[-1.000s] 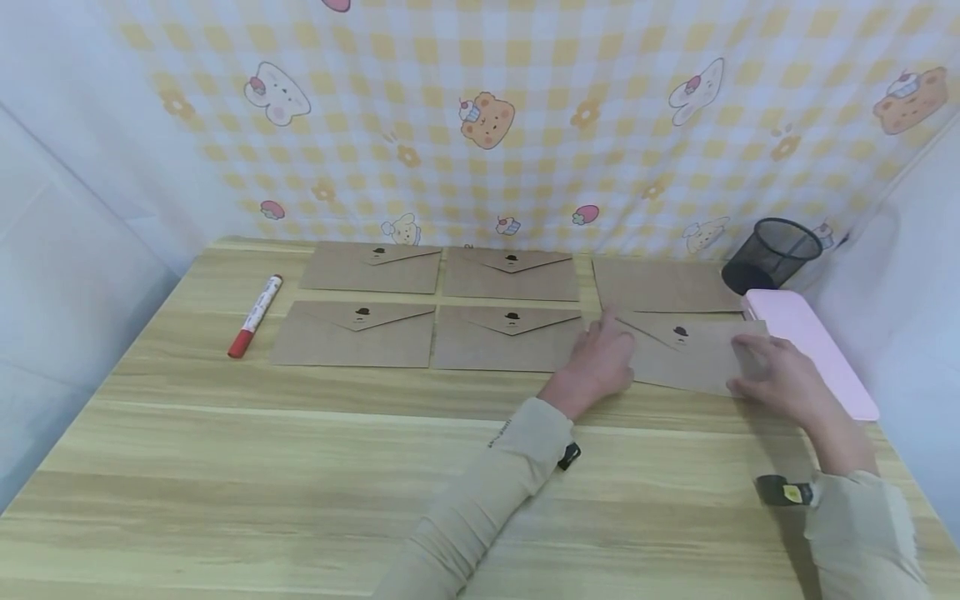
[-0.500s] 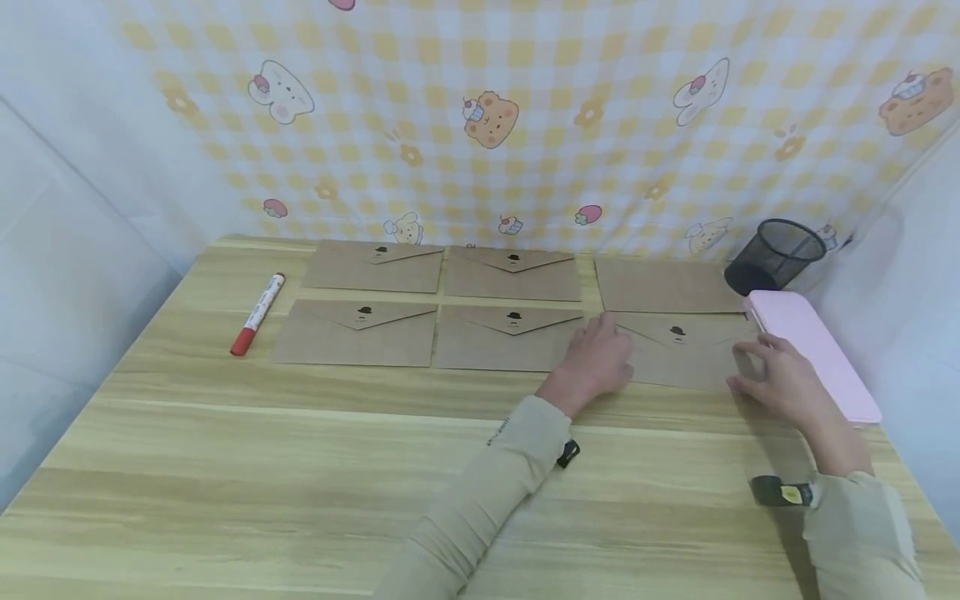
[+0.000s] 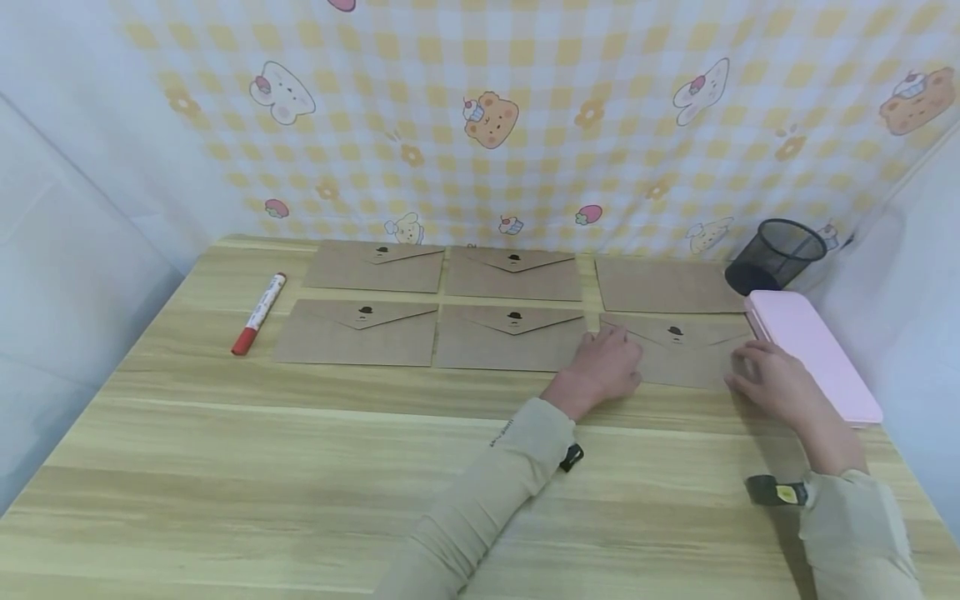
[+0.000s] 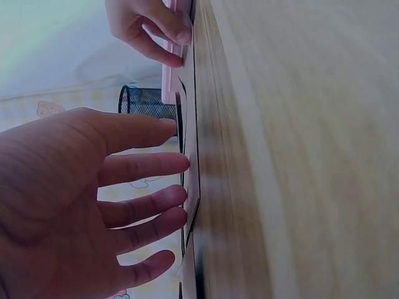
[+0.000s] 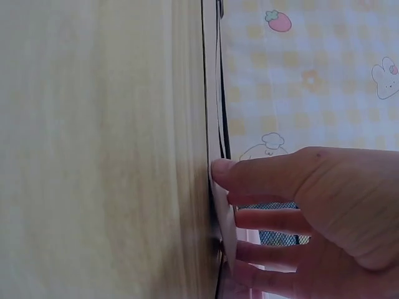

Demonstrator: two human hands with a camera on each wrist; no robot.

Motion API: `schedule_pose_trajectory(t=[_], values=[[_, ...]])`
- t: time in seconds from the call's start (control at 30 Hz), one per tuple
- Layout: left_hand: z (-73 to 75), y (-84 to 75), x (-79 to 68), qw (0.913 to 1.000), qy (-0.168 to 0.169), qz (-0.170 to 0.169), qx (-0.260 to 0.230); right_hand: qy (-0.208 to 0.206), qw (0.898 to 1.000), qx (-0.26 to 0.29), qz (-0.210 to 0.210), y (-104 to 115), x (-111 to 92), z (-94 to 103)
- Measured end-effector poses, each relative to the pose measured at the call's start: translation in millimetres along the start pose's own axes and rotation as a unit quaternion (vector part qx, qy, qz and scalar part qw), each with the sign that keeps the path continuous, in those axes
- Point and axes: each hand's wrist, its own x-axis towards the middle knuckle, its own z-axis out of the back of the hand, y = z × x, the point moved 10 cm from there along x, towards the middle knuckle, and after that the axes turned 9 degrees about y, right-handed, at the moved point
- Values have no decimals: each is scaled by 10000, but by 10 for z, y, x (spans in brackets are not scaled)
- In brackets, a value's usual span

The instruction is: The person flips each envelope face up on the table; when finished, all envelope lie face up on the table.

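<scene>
In the head view a brown paper envelope (image 3: 678,354) with a hat print lies at the front right of two rows of envelopes. My left hand (image 3: 606,367) is at its left end, fingers extended, fingertips right at the paper. In the left wrist view these fingers (image 4: 146,169) are spread and nearly straight, with the envelope (image 4: 192,174) seen edge-on. My right hand (image 3: 776,383) holds the right end between bent thumb and fingers. The right wrist view shows the thumb (image 5: 246,177) at the near edge and that end of the envelope (image 5: 225,233) bent slightly upward.
Several more envelopes lie in rows, including a plain-faced one (image 3: 671,285) behind. Close on the right are a pink flat case (image 3: 813,354) and a black mesh pen holder (image 3: 776,254). A red-capped marker (image 3: 258,315) lies far left. A checked curtain (image 3: 540,175) hangs behind.
The front right envelope has come down flatter and turned a little, shifting slightly left into line with its row. My left hand has drawn back slightly toward me; the right stays at its end.
</scene>
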Motion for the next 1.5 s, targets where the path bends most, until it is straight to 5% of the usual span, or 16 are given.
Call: schedule_pose_trajectory(t=[0.17,0.5,0.97,1.1,1.23,1.33,1.5], values=[[-18,-6,15,10000,45,18,82,-251,9994,-91,230,44,-7,27],[1,-34,35,9999,-14,-12,111,-2,10000,24,53,-1,32,-24],[222,118,79,9981,-541,-158,-257,-1136,9931,-276,111,-75,5,378],[340,345,126,9964,-638,-37,-550,-1440,9864,-439,654,-58,140,474],[516,536,283,9975,-574,89,-397,-1037,9911,-529,649,-144,356,521],[656,567,438,9987,-488,-77,-105,-167,9971,-711,200,-250,534,444],[669,540,635,9990,117,-326,-293,765,9912,-1079,-13,-279,752,283]])
